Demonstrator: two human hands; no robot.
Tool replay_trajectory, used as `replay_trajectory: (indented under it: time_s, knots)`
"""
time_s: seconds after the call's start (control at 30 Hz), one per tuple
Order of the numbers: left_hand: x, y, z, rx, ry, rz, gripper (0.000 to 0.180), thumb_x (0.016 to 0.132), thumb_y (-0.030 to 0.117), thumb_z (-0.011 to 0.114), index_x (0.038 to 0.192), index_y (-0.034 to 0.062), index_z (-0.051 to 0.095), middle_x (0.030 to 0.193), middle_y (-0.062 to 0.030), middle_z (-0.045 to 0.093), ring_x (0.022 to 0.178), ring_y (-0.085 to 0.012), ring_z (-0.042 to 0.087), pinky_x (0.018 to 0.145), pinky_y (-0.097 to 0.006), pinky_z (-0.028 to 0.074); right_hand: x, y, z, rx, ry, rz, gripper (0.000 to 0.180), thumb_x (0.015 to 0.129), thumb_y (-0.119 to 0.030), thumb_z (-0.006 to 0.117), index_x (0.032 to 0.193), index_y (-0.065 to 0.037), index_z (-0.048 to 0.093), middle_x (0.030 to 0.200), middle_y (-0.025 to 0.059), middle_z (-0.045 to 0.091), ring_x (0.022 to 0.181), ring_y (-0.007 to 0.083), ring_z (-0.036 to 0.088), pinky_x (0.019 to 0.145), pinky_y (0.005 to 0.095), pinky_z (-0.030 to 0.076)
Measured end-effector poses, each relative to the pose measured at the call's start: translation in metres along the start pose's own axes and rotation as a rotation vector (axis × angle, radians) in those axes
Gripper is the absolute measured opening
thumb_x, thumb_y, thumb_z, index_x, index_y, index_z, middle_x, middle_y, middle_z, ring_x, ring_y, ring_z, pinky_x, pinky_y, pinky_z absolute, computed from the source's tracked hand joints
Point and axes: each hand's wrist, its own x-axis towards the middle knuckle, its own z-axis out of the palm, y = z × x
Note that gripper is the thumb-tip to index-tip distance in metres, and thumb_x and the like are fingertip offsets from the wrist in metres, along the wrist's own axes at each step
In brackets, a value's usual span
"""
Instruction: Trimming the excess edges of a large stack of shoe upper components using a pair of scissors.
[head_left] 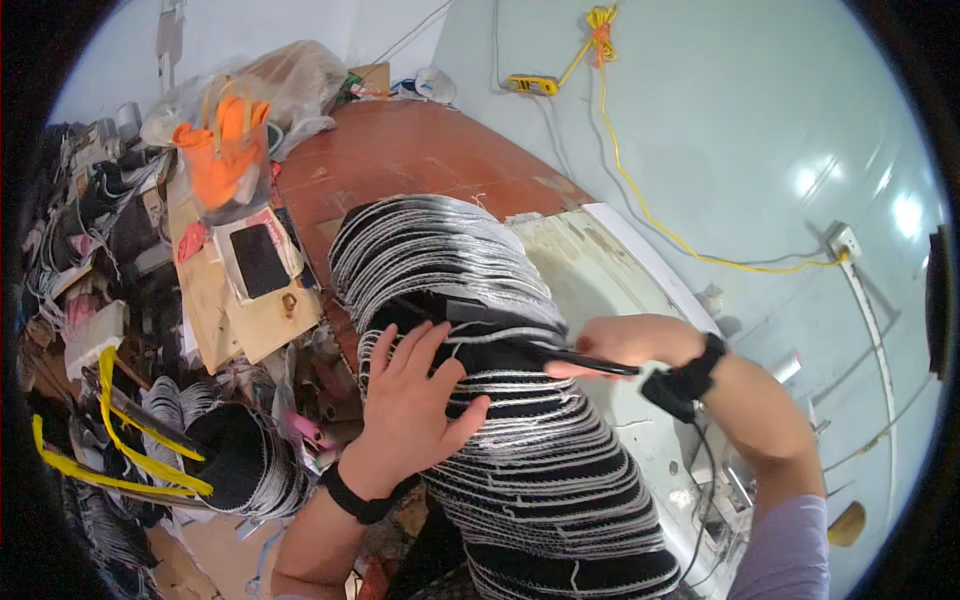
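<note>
A long row of black fabric pieces with white stitched edges point(545, 470), packed one against another, runs from the middle of the view down to the lower edge. My left hand point(410, 400) lies on the row's left side, fingers spread over the black cloth. Across from it, my right hand point(635, 345) is closed around a slim black tool point(595, 360) whose tip reaches in among the pieces. Its exact kind I cannot make out. Between my hands the pieces part, and a dark gap point(450, 308) shows there.
A brown board point(400, 140) and a pale worktop point(570, 250) lie beneath and behind the row. To the left are a phone point(258, 262) on cardboard, a clear bag with orange cloth point(222, 155), heaped scraps and a yellow-edged rack point(130, 450). A yellow cable point(640, 190) hangs along the wall.
</note>
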Motion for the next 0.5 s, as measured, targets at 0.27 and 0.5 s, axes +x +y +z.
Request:
replay_trajectory:
  time_s: [0.27,0.5]
  knots:
    - [0.001,-0.001,0.004,-0.046,0.025,0.039,0.026,0.075,0.026,0.073,0.087,0.0056,0.062,0.095,-0.0109,0.062,0.087,-0.0319,0.059,0.083,-0.043,0.043,-0.055,0.004,-0.032,0.276,-0.241,0.052,0.063,0.089,-0.068,0.055,0.085,-0.005,0.062,0.056,-0.0037,0.049,0.048,0.0069,0.046,0.044,0.0244,0.035]
    - [0.009,-0.004,-0.006,-0.121,-0.051,0.056,0.031,0.08,0.025,0.071,0.101,0.0038,0.064,0.086,-0.0115,0.064,0.078,-0.0325,0.063,0.069,-0.041,0.048,0.045,-0.02,-0.004,0.077,0.017,-0.09,0.093,0.072,-0.094,0.039,0.068,-0.004,0.062,0.057,0.0035,0.056,0.051,0.0167,0.058,0.048,0.0322,0.044]
